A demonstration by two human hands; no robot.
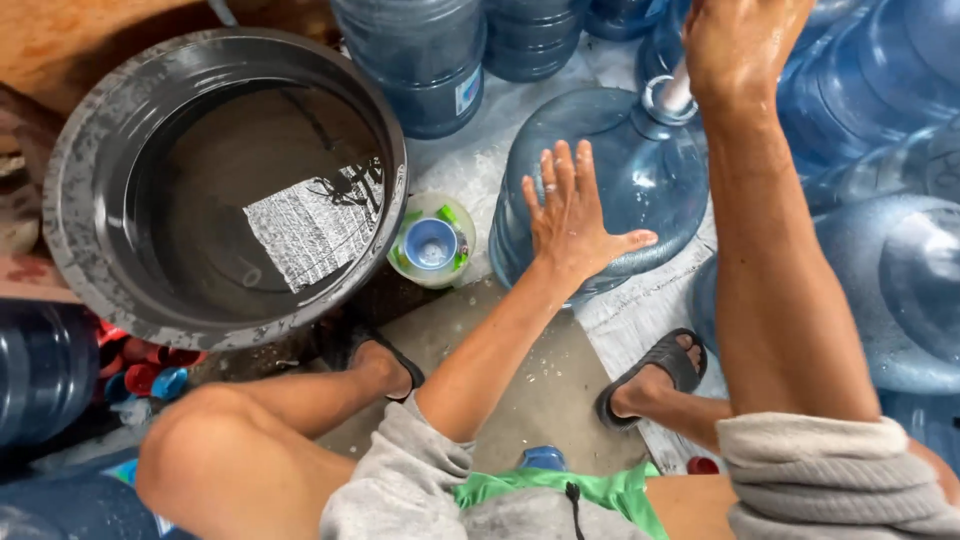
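Blue plastic water jug (640, 180) lies on its side, left hand (570, 215) flat on it with fingers spread, right hand (740, 45) clamped on a white handle (678, 92) at its neck.

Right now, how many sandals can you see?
2: one black sandal on the foot below the big grey basin, another black sandal on the foot beneath the lying water jug.

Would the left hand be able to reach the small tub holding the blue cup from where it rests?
Probably yes: the left hand lies flat on the water jug, the small tub sits just beside it, nothing between.
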